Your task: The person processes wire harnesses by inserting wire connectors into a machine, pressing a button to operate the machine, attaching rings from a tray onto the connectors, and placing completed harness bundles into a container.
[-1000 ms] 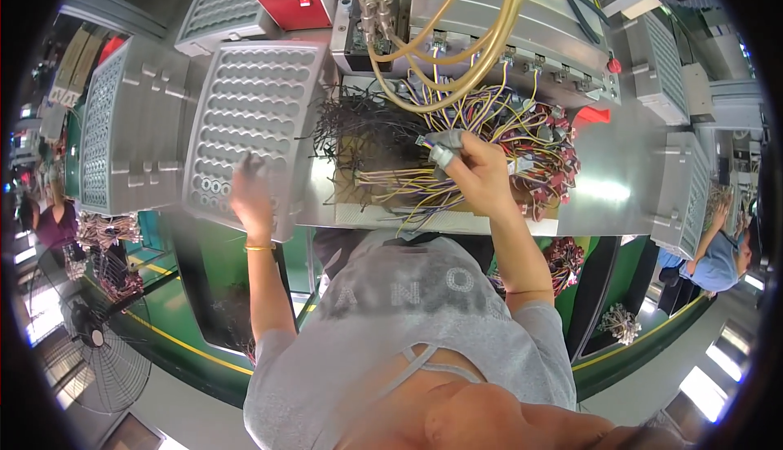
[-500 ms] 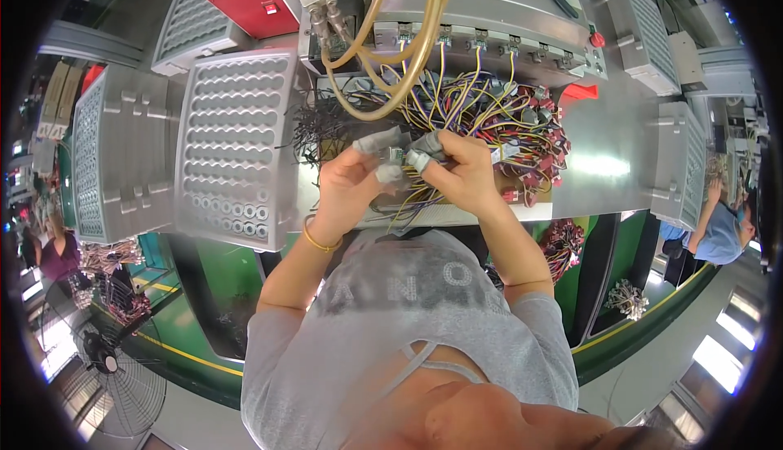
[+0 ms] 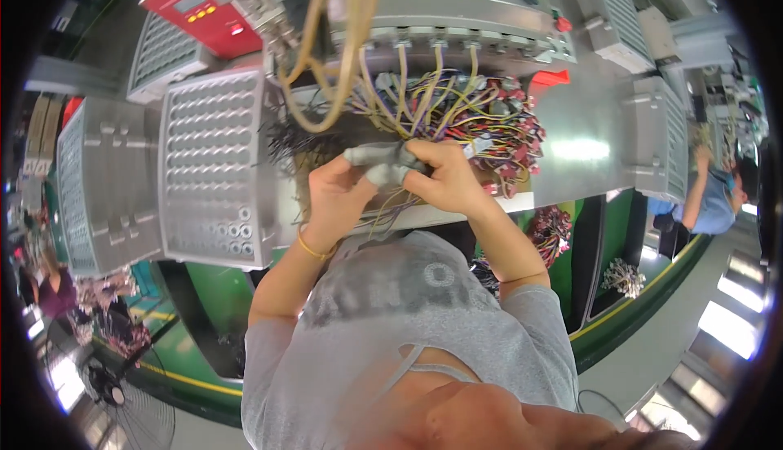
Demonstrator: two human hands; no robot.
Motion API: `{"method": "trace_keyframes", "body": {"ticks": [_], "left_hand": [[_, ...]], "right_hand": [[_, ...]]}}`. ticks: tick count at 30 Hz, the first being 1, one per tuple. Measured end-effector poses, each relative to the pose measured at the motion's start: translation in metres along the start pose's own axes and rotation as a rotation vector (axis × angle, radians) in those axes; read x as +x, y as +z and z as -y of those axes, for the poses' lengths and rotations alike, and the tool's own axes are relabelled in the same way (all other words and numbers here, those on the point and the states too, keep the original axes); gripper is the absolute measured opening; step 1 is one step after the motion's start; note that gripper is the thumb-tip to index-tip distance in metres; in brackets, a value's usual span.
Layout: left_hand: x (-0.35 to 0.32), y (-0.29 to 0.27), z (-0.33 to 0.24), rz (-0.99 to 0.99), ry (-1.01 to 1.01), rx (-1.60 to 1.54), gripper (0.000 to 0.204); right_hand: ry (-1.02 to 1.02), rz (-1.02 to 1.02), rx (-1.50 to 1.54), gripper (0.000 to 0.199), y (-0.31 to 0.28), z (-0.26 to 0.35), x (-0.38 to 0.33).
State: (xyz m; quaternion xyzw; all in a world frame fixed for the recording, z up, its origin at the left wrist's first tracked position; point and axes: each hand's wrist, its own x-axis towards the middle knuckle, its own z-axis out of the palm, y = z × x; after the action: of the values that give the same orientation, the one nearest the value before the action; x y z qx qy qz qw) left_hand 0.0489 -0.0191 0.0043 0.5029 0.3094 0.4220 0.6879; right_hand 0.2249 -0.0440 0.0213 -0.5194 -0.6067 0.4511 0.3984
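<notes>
— Where was the grey plug (image 3: pixel 377 162)?
— Between our left hand (image 3: pixel 341 197) and right hand (image 3: pixel 444 179), both pinching it, above the wires (image 3: pixel 465 116). We held it steady, gently.

Two hands, the left hand (image 3: pixel 338 197) and the right hand (image 3: pixel 444 174), met at one grey connector (image 3: pixel 377 156). One red control box (image 3: pixel 208 11), one perforated metal panel (image 3: pixel 214 165), one floor fan (image 3: pixel 130 405) were there.

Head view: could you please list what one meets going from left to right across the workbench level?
Perforated metal panel → left hand → right hand → bundle of coloured wires → bare metal plate → co-worker in blue.
</notes>
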Motion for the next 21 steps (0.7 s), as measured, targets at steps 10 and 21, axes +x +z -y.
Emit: {"method": "trace_keyframes", "body": {"ticks": [10,21], "left_hand": [[0.007,0.029,-0.006,0.011,-0.067,-0.03,0.021],[0.034,0.042,-0.002,0.013,-0.219,-0.235,0.021]], "right_hand": [[0.027,-0.897,-0.87,0.026,-0.224,-0.121,0.028],[0.022,-0.945,-0.446,0.02,-0.188,-0.067,0.014]]}}
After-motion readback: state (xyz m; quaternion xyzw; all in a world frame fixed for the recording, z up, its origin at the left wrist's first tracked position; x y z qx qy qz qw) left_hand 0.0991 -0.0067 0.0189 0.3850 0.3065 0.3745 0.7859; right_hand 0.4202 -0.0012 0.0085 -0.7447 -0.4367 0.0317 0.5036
